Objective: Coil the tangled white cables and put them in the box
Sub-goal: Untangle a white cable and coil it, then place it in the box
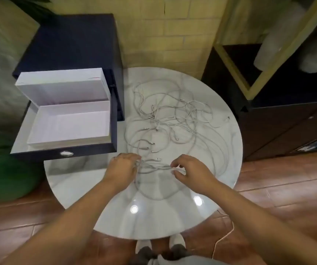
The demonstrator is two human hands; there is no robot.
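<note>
One round white marble counter (163, 217) carries a single tangle of thin white cables (169, 115) that is too knotted to count. Two grips work its near edge: the left grip (122, 167) and right grip (191, 169) each pinch a strand (154, 166) stretched between them. One open white cardboard box (67, 125) sits to the left in one pulled-out dark drawer (39, 153), beside the counter.

Forearms (88, 211) bare along their full visible length, left hand (123, 167) and right hand (190, 169) uncovered. Footwear at near edge: white shoes (176, 240), rounded toes. Dark grey socks (144, 253) above. Light grey trouser fabric (173, 262) nearest.
</note>
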